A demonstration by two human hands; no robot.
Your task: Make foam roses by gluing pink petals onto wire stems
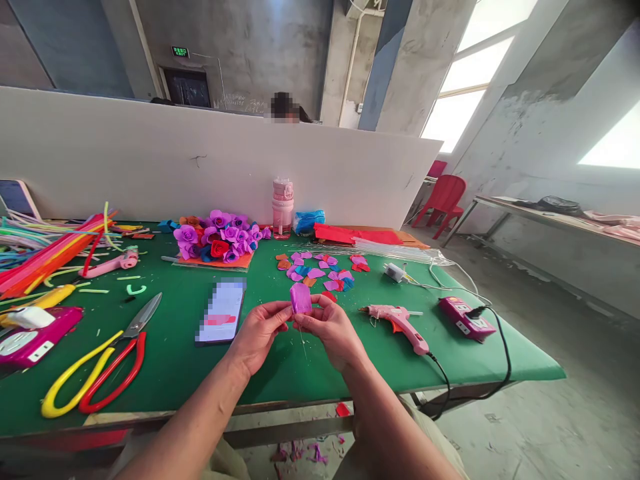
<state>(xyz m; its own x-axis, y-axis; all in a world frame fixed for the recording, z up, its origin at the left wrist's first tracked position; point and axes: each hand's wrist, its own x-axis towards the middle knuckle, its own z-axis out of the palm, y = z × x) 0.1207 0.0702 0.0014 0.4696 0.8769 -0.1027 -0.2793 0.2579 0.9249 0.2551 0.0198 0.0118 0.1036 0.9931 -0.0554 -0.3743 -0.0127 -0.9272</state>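
Between my two hands, above the near middle of the table, is a purple crepe-paper petal (301, 299). My left hand (264, 331) pinches its lower left side, and my right hand (331, 328) pinches the lower right. A thin pale wire or strand (303, 343) hangs below the fingertips; where it joins the petal is hidden. Just beyond my hands lie loose paper petals (316, 273) in purple, red, blue and orange. A pink glue gun (400, 321) rests on its side to the right of my right hand. Left of my left hand lies a phone (223, 312) with its screen lit.
Scissors (107, 363) lie spread at the left, near a magenta power strip (40, 338) and coloured strips (60, 257). Finished paper roses (220, 235) and a pink bottle (283, 210) stand by the white partition (225, 163). Another power strip (467, 319) trails cables at right.
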